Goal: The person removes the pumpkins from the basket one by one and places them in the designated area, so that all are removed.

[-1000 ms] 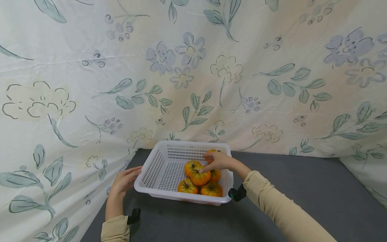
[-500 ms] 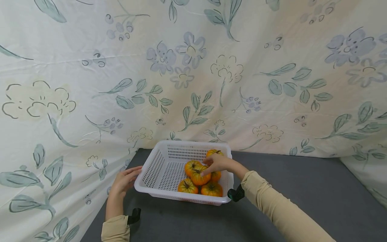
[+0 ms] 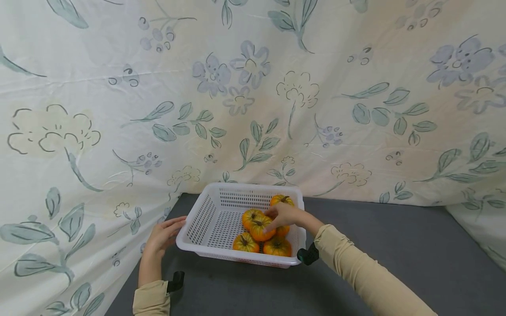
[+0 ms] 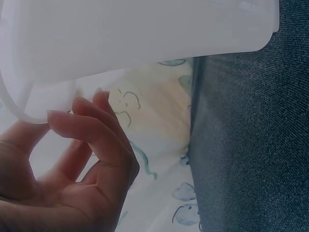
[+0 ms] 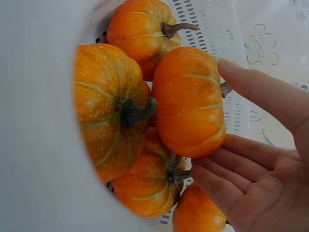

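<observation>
My right hand (image 3: 285, 216): inside the white basket (image 3: 197, 219), fingers straight, resting on the top pumpkin (image 3: 261, 230) of the pile at its right end. My left hand (image 3: 162, 237): relaxed, fingers against the basket's left rim. Basket floor between my hands: bare mesh. Grey table (image 3: 395, 254): wide open room beyond my right arm. Floral sheet (image 3: 253, 87): close behind and left. Right wrist view: pumpkin stems (image 5: 136, 111), speckled skins.

Floral sheet (image 3: 253, 87) draped as backdrop; dark grey tabletop (image 3: 395, 245) below.
</observation>
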Available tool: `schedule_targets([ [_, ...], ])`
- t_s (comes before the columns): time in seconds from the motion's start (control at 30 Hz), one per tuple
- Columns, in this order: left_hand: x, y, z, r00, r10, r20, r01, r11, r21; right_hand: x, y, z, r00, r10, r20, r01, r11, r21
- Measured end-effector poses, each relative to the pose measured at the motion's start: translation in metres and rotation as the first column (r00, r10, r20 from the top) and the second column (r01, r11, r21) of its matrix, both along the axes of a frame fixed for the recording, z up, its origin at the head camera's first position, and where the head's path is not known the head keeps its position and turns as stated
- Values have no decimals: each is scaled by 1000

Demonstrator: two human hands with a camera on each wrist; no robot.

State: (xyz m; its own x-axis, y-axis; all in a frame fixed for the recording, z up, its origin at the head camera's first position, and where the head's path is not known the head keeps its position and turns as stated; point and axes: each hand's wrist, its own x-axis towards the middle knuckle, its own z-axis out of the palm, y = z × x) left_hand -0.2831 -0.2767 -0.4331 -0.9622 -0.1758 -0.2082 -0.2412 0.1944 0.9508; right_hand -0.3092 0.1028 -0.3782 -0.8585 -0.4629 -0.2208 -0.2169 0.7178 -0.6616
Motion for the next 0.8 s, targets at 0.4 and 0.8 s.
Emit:
schedule_targets([
  [0.4,0,0,1,1000,5,0,-5,1000,29,1,-4,-6,1000,-22,8,22,1000,-11],
  [0.8,1,0,3,1000,5,3,-5,1000,21,2,-5,-7,1000,-18,11,18,999,-36],
])
